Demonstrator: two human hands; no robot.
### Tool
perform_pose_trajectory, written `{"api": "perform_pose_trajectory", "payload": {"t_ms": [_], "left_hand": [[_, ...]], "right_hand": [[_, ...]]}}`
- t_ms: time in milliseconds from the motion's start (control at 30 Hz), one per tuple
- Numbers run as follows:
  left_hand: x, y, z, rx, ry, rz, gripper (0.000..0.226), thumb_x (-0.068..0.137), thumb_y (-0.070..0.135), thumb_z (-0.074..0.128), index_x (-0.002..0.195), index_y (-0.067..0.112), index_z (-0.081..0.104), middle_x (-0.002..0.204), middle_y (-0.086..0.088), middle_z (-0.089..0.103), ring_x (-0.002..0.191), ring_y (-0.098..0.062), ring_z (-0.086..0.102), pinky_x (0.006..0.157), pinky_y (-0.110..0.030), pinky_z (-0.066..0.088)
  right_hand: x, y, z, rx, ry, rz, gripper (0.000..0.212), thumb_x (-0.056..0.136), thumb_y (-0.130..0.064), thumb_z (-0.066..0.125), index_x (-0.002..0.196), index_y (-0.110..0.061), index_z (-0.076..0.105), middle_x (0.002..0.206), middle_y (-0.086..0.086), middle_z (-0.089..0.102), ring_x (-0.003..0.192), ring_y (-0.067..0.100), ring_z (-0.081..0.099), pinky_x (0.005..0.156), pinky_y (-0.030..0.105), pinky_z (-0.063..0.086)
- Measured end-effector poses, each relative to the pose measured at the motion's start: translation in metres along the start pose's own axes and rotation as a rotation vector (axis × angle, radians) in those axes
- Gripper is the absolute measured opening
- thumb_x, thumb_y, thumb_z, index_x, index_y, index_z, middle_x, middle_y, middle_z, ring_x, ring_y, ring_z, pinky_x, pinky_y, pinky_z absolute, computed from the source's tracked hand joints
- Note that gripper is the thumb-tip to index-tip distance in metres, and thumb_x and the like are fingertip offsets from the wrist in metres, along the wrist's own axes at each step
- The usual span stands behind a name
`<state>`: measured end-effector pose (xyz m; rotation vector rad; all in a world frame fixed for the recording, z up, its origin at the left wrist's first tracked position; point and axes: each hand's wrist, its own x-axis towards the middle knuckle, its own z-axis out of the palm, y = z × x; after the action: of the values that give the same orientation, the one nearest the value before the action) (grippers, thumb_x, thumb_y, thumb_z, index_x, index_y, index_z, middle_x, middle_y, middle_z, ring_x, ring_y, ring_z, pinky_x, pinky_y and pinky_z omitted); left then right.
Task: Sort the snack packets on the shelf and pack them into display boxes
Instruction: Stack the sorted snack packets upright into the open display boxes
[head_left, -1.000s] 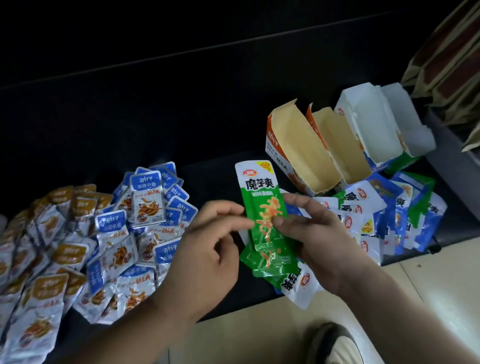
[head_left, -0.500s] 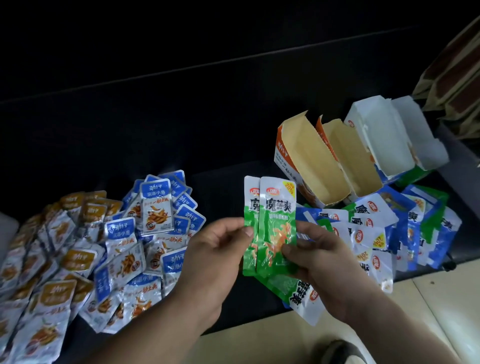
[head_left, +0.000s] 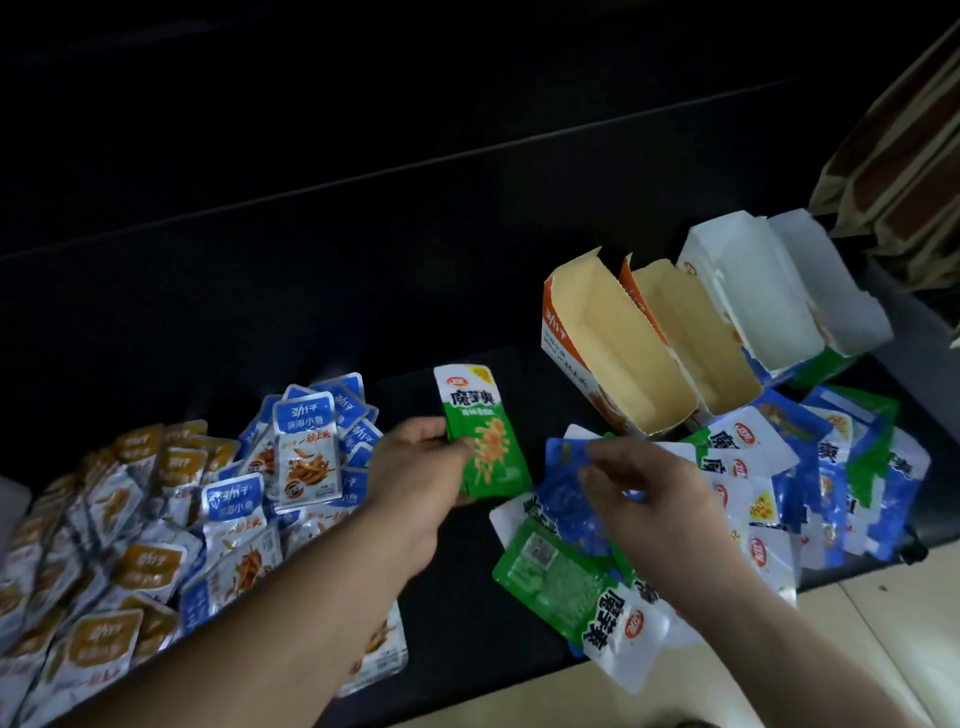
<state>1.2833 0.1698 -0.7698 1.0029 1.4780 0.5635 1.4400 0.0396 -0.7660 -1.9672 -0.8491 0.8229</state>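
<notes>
Over dark shelf (head_left: 467, 623), left grip (head_left: 410, 478) pinches green packets (head_left: 488, 441).

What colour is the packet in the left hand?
The packet is green with a white top and orange print; head view.

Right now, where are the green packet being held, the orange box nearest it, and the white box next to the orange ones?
green packet (head_left: 485, 441): head view, its printed front.
orange box (head_left: 558, 343): head view, its printed outer side.
white box (head_left: 748, 291): head view, its inner wall.
</notes>
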Motion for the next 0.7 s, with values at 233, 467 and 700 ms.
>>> {"api": "perform_pose_trajectory", "payload": {"t_ms": [233,467,700], "left_hand": [[0.068,0.001,0.047,0.0,-0.004,0.003,0.017,0.093,0.003,0.074,0.106,0.013,0.068,0.096,-0.009,0.077,0.085,-0.025,0.077,0.076,-0.045,0.065],[0.091,-0.028,0.046,0.229,0.156,0.095,0.029,0.086,0.026,0.085,0.11,0.017,0.072,0.103,0.0,0.074,0.09,-0.021,0.073,0.079,-0.039,0.064],[0.082,-0.018,0.055,0.176,0.101,0.158,0.028,0.092,0.019,0.078,0.118,0.014,0.068,0.099,-0.002,0.074,0.083,-0.019,0.073,0.07,-0.035,0.064]], "right_hand": [[0.023,0.039,-0.007,-0.532,0.17,-0.454,0.033,0.093,-0.033,0.058,0.114,-0.015,0.075,0.122,0.009,0.066,0.116,0.039,0.06,0.089,0.049,0.056],[0.068,0.024,-0.003,-0.8,-0.14,-0.263,0.066,0.094,-0.043,0.032,0.149,-0.014,0.051,0.139,0.008,0.057,0.128,0.036,0.051,0.103,0.048,0.046],[0.075,0.009,-0.001,-0.76,-0.234,-0.191,0.068,0.1,-0.026,0.049,0.162,-0.016,0.023,0.168,0.002,0.023,0.149,0.03,0.028,0.116,0.041,0.034]]}}
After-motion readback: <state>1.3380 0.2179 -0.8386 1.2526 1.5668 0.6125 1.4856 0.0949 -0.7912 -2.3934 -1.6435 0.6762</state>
